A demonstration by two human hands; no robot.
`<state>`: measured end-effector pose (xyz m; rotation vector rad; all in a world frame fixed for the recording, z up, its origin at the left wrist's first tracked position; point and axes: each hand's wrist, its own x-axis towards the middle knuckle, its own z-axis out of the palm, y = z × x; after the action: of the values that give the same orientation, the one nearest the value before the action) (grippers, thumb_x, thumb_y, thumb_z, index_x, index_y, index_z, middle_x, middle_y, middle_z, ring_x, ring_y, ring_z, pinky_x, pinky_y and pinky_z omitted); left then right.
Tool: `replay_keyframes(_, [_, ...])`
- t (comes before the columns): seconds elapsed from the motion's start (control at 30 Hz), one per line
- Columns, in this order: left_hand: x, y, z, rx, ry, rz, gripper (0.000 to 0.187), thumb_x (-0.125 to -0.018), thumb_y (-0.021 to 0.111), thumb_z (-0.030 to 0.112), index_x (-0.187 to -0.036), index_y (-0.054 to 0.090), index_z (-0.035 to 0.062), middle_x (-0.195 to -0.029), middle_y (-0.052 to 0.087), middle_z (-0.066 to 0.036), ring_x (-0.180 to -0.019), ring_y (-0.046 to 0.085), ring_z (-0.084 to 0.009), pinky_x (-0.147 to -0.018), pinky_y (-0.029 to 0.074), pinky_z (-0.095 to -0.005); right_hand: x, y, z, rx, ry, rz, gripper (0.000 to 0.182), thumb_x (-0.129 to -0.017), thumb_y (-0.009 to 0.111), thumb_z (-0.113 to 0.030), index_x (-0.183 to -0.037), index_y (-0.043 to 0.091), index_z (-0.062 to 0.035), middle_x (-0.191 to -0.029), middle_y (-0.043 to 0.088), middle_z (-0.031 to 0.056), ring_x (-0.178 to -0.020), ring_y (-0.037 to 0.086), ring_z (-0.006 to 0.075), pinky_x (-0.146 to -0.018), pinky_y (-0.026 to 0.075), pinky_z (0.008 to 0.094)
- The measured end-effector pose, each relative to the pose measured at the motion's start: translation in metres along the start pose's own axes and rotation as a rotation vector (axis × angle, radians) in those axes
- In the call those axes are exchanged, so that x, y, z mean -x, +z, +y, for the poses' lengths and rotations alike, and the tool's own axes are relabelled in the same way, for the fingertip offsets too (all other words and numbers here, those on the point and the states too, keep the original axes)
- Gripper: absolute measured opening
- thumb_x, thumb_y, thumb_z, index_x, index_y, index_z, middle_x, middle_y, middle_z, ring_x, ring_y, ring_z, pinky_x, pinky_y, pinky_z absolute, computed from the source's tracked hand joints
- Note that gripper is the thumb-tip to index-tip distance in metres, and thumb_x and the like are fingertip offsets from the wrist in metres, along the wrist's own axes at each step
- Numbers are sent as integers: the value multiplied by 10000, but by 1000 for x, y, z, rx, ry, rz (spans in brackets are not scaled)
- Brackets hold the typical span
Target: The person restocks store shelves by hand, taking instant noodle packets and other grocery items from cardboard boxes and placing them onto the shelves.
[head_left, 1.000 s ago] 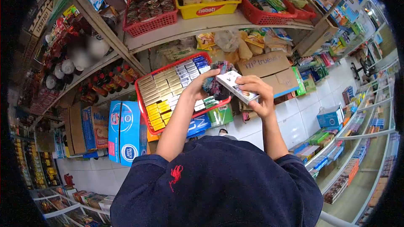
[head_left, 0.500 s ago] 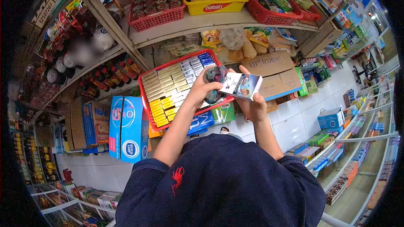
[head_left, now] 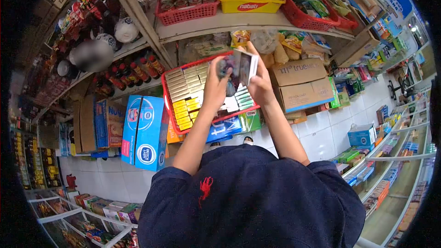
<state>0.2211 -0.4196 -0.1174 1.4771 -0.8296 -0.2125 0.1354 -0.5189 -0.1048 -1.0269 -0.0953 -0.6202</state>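
Note:
My right hand (head_left: 261,86) grips a white cigarette pack (head_left: 250,68) with a picture on its face, now tilted steeply. In my left hand (head_left: 215,87) is a dark patterned cloth (head_left: 223,68), blurred, held close against the pack's left side. Both hands are over a red plastic basket (head_left: 168,103). Rows of gold packs (head_left: 183,87) and yellow packs (head_left: 185,115) lie inside it, with white and green ones (head_left: 242,98) at the right. My hands hide the middle of the basket.
A blue Dutch Lady carton (head_left: 144,131) stands left of the basket, and a brown carton (head_left: 301,82) stands to its right. Above is a shelf (head_left: 248,23) with a yellow Nabati tray (head_left: 250,6) and red baskets (head_left: 188,13). Glass cases (head_left: 390,170) line the right side.
The pack has turned from lying nearly flat to standing steeply on edge. My left thumb has moved off its face, and the cloth has shifted left with my left hand.

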Motion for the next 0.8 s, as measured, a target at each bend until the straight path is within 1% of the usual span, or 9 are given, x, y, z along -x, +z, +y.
replay_keyframes(0.07, [12, -1, 3, 150, -75, 52, 404, -860, 521, 289, -1171, 404, 60, -1103, 469, -97, -1056, 438, -182, -927, 316, -296, -7, -6, 14, 177, 10, -51, 984, -590, 701, -361, -1350, 180, -17, -1315, 341, 140, -1193, 370, 217, -996, 281, 323])
replay_keyframes(0.17, [26, 7, 23, 88, 101, -54, 406, -833, 566, 239, -1163, 417, 57, -1123, 466, -81, -1074, 428, -172, -931, 315, -300, 0, -23, 16, 109, 204, 13, 963, -607, 674, -405, -1342, 198, -4, -1271, 388, 129, -1145, 409, 187, -979, 301, 316])
replay_keyframes(0.3, [25, 18, 16, 20, 70, 7, 399, -794, 598, 116, -1149, 427, 51, -1107, 476, -86, -1063, 444, -182, -923, 329, -298, 17, -9, -1, -26, 36, 19, 997, -560, 707, -411, -1328, 209, -16, -1298, 348, 172, -1175, 386, 246, -986, 316, 363])
replay_keyframes(0.4, [27, 27, 32, -44, 129, -70, 400, -753, 611, 144, -1115, 448, 91, -1019, 490, -120, -983, 506, -284, -836, 400, -339, 24, -24, -1, 28, 73, 34, 1003, -559, 696, -415, -1337, 204, -17, -1304, 344, 129, -1195, 357, 219, -1009, 245, 329])
replay_keyframes(0.47, [29, 29, 45, 4, 97, -165, 413, -725, 616, 112, -1105, 456, 83, -1016, 497, -121, -996, 505, -280, -843, 396, -340, 30, -27, -8, -11, 128, 36, 1025, -545, 708, -413, -1344, 192, -31, -1319, 322, 127, -1207, 341, 220, -1010, 246, 334])
replay_keyframes(0.53, [22, 29, 28, 80, 44, -110, 411, -736, 615, 21, -1115, 461, 60, -1071, 505, -84, -1036, 472, -172, -903, 352, -295, 36, -21, -20, 12, 43, 4, 1050, -527, 721, -409, -1351, 179, -48, -1317, 321, 126, -1207, 340, 219, -1010, 248, 332])
replay_keyframes(0.6, [21, 31, 28, -1, 33, -66, 419, -728, 624, 21, -1113, 461, 56, -1076, 504, -80, -1041, 471, -171, -899, 358, -294, 38, -22, -24, 76, -7, 8, 1092, -502, 731, -416, -1356, 159, -48, -1322, 311, 129, -1208, 339, 221, -1015, 240, 331])
replay_keyframes(0.73, [31, 35, 56, 34, 155, -271, 415, -722, 588, -15, -1111, 461, 55, -1066, 504, -67, -1035, 475, -181, -904, 357, -298, 43, -30, -31, 105, 101, 8, 1125, -481, 740, -396, -1363, 134, -48, -1335, 292, 143, -1231, 310, 228, -1024, 221, 346])
replay_keyframes(0.8, [26, 39, 51, 159, 111, -149, 460, -631, 510, -37, -1079, 471, 56, -1023, 491, -127, -1005, 490, -298, -885, 370, -319, 50, -22, -42, 111, 48, -9, 1133, -474, 745, -385, -1366, 128, -58, -1328, 298, 155, -1226, 309, 241, -1021, 225, 354])
